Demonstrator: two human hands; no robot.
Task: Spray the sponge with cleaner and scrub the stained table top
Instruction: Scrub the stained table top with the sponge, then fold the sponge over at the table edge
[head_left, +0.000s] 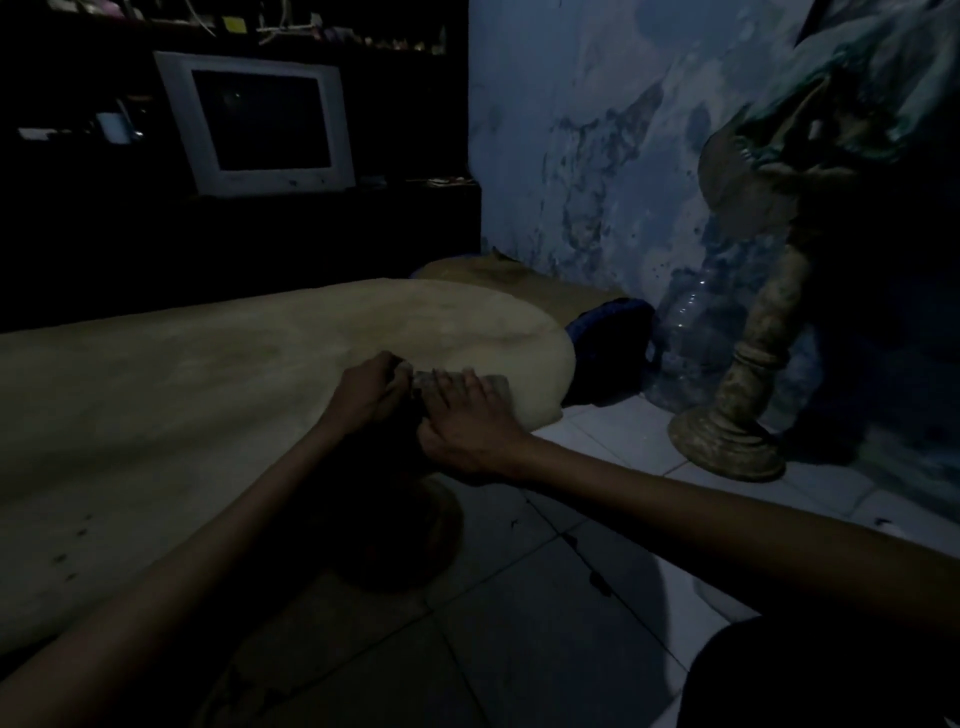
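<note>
Sponge: small pale pad, lying on the table top at its rounded near-right end, mostly covered by both hands. Light is very dim.

Right hand: fingers fairly straight, laid flat over the sponge, pressing it down; thumb at the table edge.

Left hand: touching the sponge at its 9 o'clock side; fingers curled, pinching or gripping the pad's end as far as can be told.

Step in hand, by judgement: scrubbing. No spray bottle is visible, so spraying is probably done, though wetness cannot be seen. Next move calls for firm downward pressure and strokes toward 9 o'clock, where dark specks mark the near-left surface.

Tiled floor: below the table edge, at 5 o'clock.

Ornate pedestal stand: on the floor at 3 o'clock, near the table end; an elbow swing could knock it.

Clear plastic bottle: beside the stand, against the peeling blue wall.

Blue bundle: just beyond the table end.

Old television set: at 11 o'clock, well apart.
</note>
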